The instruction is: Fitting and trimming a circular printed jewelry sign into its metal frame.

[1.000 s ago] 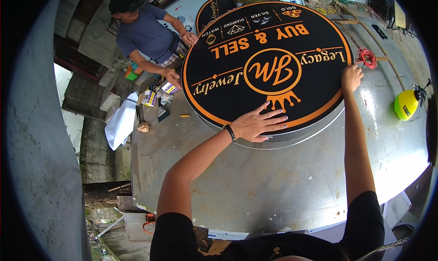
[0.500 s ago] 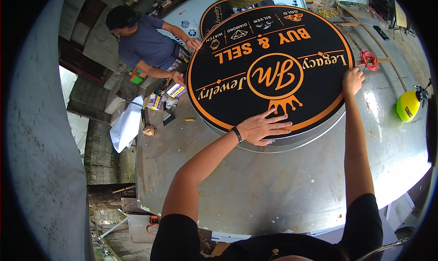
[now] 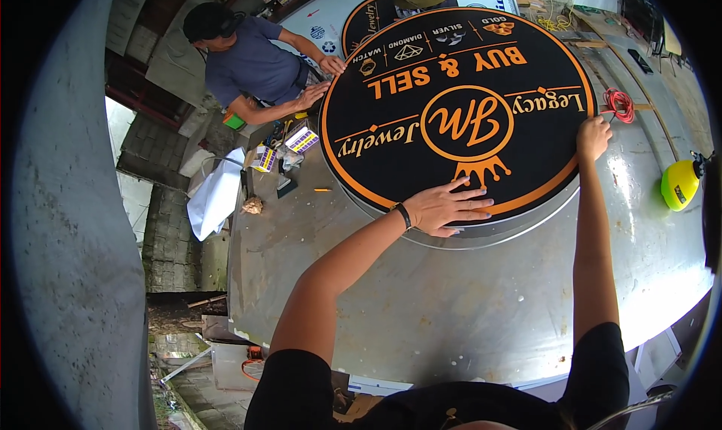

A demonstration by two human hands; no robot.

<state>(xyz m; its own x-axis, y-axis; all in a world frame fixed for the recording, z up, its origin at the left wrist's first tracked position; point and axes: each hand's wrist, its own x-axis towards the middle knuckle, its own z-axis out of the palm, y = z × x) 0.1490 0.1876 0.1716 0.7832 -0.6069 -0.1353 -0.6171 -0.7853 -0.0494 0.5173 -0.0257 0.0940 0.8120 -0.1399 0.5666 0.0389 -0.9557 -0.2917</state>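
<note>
A large round black sign (image 3: 391,152) with orange lettering and an orange rim lies on a metal table, its print upside down to me. Beneath its face shows a grey side wall, close to my left wrist. My left hand (image 3: 440,207) rests flat on the near part of the face, fingers spread beside an orange crown design. At the right edge, my right hand (image 3: 593,138) is curled round the rim. Across at the left, a co-worker (image 3: 248,62) in a dark cap and blue shirt has both hands at the sign's left edge.
The metal table (image 3: 361,310) reaches toward me. Left of the sign are small boxes (image 3: 302,139), tools and a pencil (image 3: 323,190). To the right are a red cord coil (image 3: 619,105) and a yellow-green sprayer (image 3: 678,186). Another round sign (image 3: 367,20) and a second person stand behind.
The co-worker's nearer hand has moved up along the rim, toward the other hand. My hands keep their places on the sign; the whole view has shifted slightly.
</note>
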